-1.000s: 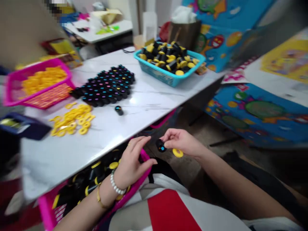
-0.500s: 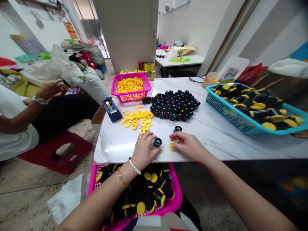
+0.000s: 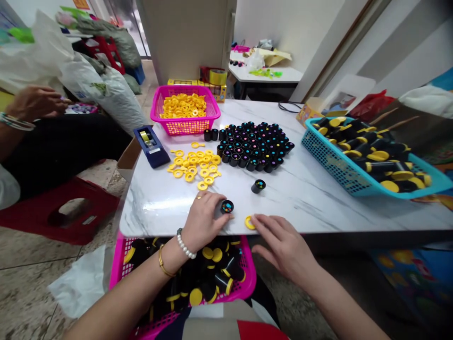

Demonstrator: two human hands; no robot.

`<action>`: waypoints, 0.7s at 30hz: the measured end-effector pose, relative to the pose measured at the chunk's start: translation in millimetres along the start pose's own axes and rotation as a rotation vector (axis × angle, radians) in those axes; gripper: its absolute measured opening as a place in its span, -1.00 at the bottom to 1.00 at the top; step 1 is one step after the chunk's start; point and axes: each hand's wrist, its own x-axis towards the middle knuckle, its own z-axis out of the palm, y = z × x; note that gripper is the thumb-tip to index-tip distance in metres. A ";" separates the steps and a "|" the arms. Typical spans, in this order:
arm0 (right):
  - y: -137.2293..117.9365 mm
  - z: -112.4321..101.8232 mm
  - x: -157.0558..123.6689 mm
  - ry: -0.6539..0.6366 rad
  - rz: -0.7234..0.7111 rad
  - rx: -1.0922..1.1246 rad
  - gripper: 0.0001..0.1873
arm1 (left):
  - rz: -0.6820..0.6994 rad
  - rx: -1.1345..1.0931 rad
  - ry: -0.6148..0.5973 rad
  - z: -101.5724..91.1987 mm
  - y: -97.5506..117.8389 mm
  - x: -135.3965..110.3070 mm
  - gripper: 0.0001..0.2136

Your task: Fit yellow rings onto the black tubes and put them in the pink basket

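Observation:
My left hand [image 3: 203,219] curls around a small black cylinder [image 3: 227,208], standing at the table's front; colourful bits show in its open top. Fingers stretched and thumb apart, my right hand [image 3: 285,241] touches a yellow ring [image 3: 250,222] on the tabletop with its fingertips. A second black cylinder [image 3: 258,186] stands alone beyond the right hand, also with coloured bits inside. Loose yellow rings with tabs [image 3: 194,166] lie scattered behind my left hand. Many more black cylinders [image 3: 253,146] stand packed together farther back.
A pink basket [image 3: 186,128] of yellow rings and a blue tape dispenser [image 3: 152,147] stand at the left. On the right is a turquoise basket [image 3: 329,163] of yellow-capped black cylinders. Another pink basket [image 3: 249,278] sits below the table edge. A person's hand [image 3: 35,104] shows far left.
My right hand has drawn back from the lone black cylinder, and its thumb has spread from the fingers beside the yellow ring. My left hand keeps its cylinder. The view has shifted.

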 end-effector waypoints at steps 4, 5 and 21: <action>-10.4 2.9 5.0 0.154 0.066 0.206 -0.82 | 0.002 -0.018 -0.018 -0.2 -0.3 0.5 -0.77; -13.8 0.0 12.8 0.175 0.119 0.294 -0.85 | -0.006 -0.017 -0.018 -0.1 -0.7 1.0 -0.77; -25.3 -5.3 98.5 -0.073 0.447 0.776 -0.73 | -0.022 0.120 -0.052 2.0 -2.7 -0.5 -0.82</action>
